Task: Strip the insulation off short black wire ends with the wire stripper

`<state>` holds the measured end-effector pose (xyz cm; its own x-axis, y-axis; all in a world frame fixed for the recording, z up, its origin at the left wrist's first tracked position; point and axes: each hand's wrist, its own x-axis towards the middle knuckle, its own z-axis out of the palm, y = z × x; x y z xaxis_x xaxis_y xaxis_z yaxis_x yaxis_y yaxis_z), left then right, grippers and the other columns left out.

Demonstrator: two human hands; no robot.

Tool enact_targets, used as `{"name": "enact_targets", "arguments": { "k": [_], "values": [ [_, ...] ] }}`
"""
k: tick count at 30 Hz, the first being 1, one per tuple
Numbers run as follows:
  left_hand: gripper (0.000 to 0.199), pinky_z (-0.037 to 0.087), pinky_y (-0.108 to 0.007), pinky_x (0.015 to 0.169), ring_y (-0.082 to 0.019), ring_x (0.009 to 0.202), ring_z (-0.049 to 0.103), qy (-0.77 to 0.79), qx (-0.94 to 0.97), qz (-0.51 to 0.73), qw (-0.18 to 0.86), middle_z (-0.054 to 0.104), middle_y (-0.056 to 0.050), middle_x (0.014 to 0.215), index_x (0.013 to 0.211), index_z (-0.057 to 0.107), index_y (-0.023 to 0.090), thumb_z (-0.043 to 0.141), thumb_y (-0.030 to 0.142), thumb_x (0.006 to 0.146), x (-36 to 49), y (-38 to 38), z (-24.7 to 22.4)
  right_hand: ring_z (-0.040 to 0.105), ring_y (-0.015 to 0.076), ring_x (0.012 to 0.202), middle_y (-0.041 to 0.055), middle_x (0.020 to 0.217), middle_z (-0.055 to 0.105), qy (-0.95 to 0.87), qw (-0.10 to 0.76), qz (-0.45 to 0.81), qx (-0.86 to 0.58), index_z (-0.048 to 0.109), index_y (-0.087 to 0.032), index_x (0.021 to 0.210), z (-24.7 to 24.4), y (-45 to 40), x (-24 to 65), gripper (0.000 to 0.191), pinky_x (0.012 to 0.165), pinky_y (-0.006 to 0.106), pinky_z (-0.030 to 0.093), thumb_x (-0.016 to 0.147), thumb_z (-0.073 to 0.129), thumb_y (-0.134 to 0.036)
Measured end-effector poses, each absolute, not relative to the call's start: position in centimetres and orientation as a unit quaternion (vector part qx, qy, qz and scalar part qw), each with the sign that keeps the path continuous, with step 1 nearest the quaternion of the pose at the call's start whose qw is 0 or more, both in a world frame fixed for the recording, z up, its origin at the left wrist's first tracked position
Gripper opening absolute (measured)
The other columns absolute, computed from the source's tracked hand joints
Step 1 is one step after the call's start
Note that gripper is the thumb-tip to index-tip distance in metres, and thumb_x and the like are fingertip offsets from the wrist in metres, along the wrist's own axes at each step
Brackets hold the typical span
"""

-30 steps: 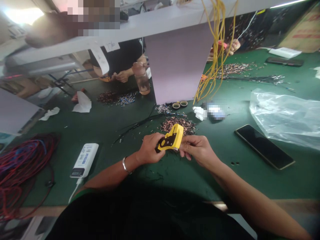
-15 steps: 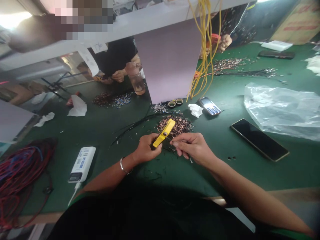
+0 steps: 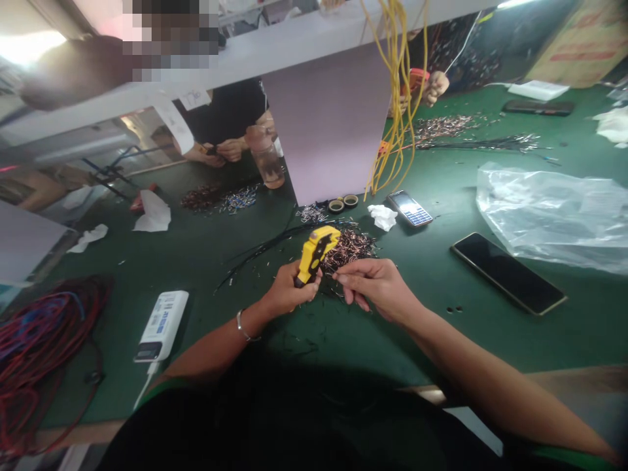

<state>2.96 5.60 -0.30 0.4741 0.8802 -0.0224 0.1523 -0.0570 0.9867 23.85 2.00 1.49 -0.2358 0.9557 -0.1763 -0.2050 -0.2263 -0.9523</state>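
My left hand (image 3: 289,291) grips a yellow and black crimping tool (image 3: 314,254), which tilts up and away from me. My right hand (image 3: 375,284) is just beside the tool's lower end, with thumb and fingertips pinched close together. Anything thin between them is too small to tell. Just beyond both hands lies a heap of copper-coloured wire terminals (image 3: 349,248) on the green mat (image 3: 392,340). Thin black wires with metal ends (image 3: 275,239) stretch out to the left of the heap.
A white power bank (image 3: 161,326) and a red-and-blue wire coil (image 3: 44,347) are on my left. A black smartphone (image 3: 507,273), plastic bag (image 3: 554,219) and keypad phone (image 3: 409,209) are on my right. Across a divider, a co-worker's hands (image 3: 220,150) work near a water bottle (image 3: 265,157).
The crimping tool has turned in my left hand, from nearly edge-on to showing its broad black-and-yellow side. My right hand has barely moved.
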Motion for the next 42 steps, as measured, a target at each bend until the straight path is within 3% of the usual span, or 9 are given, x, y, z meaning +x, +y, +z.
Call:
{"name": "enact_targets", "arguments": {
  "k": [6, 12, 23, 42],
  "values": [
    [0.036, 0.05, -0.035, 0.059, -0.018, 0.06, 0.059, 0.254, 0.471, 0.298, 0.791, 0.062, -0.005, 0.072, 0.096, 0.063, 0.01, 0.069, 0.016, 0.061, 2.5, 6.6, 0.0, 0.034, 0.0052, 0.034, -0.0036, 0.04, 0.056, -0.412, 0.504, 0.59, -0.478, 0.078, -0.015, 0.08, 1.9, 2.4, 24.0, 0.019, 0.036, 0.023, 0.018, 0.071, 0.074, -0.031],
    [0.04, 0.049, -0.038, 0.06, -0.02, 0.061, 0.058, 0.169, 0.405, 0.2, 0.876, 0.06, -0.008, 0.074, 0.093, 0.066, 0.009, 0.066, 0.02, 0.055, 2.3, 7.0, 0.9, 0.031, 0.0049, 0.035, -0.002, 0.042, 0.057, -0.397, 0.541, 0.586, -0.454, 0.077, -0.015, 0.073, 2.1, 2.4, 24.7, 0.015, 0.039, 0.025, 0.014, 0.071, 0.07, -0.028],
    [0.043, 0.05, -0.039, 0.058, -0.022, 0.06, 0.06, 0.149, 0.408, 0.134, 0.891, 0.061, -0.008, 0.072, 0.095, 0.065, 0.01, 0.068, 0.023, 0.054, 1.8, 7.1, 0.8, 0.033, 0.0056, 0.037, -0.0028, 0.042, 0.057, -0.429, 0.536, 0.57, -0.45, 0.076, -0.016, 0.069, 2.4, 2.5, 25.3, 0.013, 0.041, 0.026, 0.016, 0.072, 0.069, -0.026],
    [0.041, 0.051, -0.039, 0.059, -0.022, 0.061, 0.06, 0.151, 0.401, 0.126, 0.895, 0.062, -0.008, 0.073, 0.095, 0.068, 0.013, 0.071, 0.024, 0.056, 1.8, 7.1, 0.6, 0.033, 0.0059, 0.037, -0.0032, 0.042, 0.056, -0.434, 0.524, 0.583, -0.445, 0.078, -0.019, 0.07, 2.5, 2.3, 25.3, 0.012, 0.041, 0.027, 0.015, 0.072, 0.07, -0.028]
  ]
}}
